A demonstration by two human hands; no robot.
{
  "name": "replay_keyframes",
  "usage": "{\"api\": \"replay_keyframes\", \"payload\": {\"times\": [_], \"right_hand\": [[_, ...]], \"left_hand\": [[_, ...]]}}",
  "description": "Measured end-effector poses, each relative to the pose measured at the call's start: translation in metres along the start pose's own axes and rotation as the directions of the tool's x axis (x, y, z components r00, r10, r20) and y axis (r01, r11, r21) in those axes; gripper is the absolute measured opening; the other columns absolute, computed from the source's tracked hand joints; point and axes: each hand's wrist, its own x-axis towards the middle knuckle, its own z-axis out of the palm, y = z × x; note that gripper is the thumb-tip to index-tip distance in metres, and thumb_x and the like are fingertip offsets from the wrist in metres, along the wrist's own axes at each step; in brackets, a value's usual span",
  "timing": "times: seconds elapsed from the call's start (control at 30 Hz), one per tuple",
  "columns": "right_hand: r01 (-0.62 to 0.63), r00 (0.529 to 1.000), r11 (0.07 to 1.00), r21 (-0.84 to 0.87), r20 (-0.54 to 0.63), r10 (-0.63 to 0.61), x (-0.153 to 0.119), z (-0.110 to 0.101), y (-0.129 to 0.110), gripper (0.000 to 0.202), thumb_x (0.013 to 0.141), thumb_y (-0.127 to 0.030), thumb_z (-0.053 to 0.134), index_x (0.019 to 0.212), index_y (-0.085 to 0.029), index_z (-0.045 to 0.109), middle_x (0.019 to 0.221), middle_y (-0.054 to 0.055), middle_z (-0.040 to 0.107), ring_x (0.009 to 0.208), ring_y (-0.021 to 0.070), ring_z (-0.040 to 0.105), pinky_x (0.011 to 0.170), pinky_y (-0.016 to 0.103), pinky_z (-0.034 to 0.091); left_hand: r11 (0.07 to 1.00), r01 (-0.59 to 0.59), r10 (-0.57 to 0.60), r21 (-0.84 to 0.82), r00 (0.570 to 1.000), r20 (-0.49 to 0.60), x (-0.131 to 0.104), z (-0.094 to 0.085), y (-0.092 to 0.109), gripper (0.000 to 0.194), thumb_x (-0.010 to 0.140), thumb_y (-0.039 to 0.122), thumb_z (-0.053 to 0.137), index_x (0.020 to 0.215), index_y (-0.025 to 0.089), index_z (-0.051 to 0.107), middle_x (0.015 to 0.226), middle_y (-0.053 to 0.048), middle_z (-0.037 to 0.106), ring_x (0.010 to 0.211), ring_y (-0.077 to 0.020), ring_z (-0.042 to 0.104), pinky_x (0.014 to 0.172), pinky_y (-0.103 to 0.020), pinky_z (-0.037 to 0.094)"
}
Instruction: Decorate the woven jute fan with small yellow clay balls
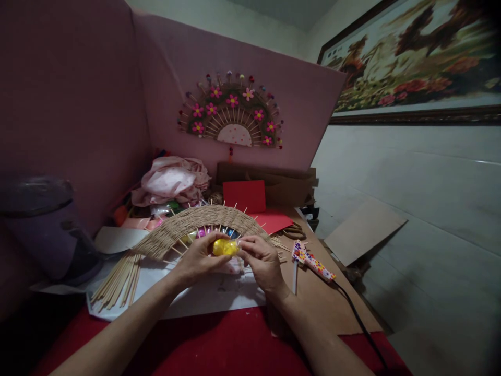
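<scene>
Between both hands is a small, shiny yellow packet (226, 247) in clear plastic; what fills it I cannot make out. My left hand (202, 255) is closed round its left side. The fingers of my right hand (263, 259) pinch its clear right end. Just behind the hands stands a half-round fan of woven twine (203, 216) on thin sticks, partly hidden by them. Under its arch lie several coloured packets, among them a pink and a blue (228, 231) one.
A bundle of thin sticks (117, 282) lies on white paper at left. A flower-patterned glue gun (313, 261) with a black cord rests on cardboard (332, 308) at right. Behind are red card (245, 196) and crumpled pink cloth (172, 180). A purple bin (47, 235) stands far left.
</scene>
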Motion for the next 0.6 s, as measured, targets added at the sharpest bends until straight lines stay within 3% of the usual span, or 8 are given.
{"api": "replay_keyframes", "payload": {"times": [0.2, 0.33, 0.6], "right_hand": [[-0.022, 1.000, 1.000, -0.020, 0.003, 0.022, 0.000, 0.001, 0.002, 0.017, 0.076, -0.018, 0.068, 0.090, -0.026, 0.073, 0.090, 0.004, 0.064, 0.080, 0.0154, 0.060, 0.063, 0.026, 0.051], [0.034, 0.999, 0.996, -0.083, 0.013, -0.033, 0.000, 0.001, -0.001, 0.020, 0.075, -0.015, 0.067, 0.092, -0.025, 0.073, 0.090, 0.004, 0.064, 0.081, 0.0156, 0.060, 0.067, 0.027, 0.050], [0.115, 0.993, 0.979, -0.167, 0.051, -0.108, -0.003, 0.004, -0.014, 0.021, 0.075, -0.009, 0.064, 0.093, -0.020, 0.069, 0.094, 0.005, 0.063, 0.076, 0.0137, 0.058, 0.069, 0.026, 0.047]], "left_hand": [[0.998, 0.060, -0.060, -0.032, 0.998, -0.011, 0.001, -0.004, -0.007, 0.037, 0.067, 0.030, 0.072, 0.099, 0.018, 0.059, 0.084, -0.002, 0.062, 0.070, -0.0129, 0.059, 0.063, -0.024, 0.048], [0.987, 0.123, -0.122, -0.106, 0.992, 0.009, 0.000, -0.001, -0.001, 0.035, 0.066, 0.031, 0.072, 0.096, 0.018, 0.060, 0.077, -0.001, 0.063, 0.066, -0.0134, 0.060, 0.061, -0.025, 0.050], [0.936, 0.223, -0.250, -0.271, 0.966, -0.066, -0.002, 0.010, 0.011, 0.028, 0.060, 0.027, 0.073, 0.080, 0.016, 0.056, 0.066, 0.003, 0.061, 0.054, -0.0106, 0.058, 0.055, -0.028, 0.054]]}}
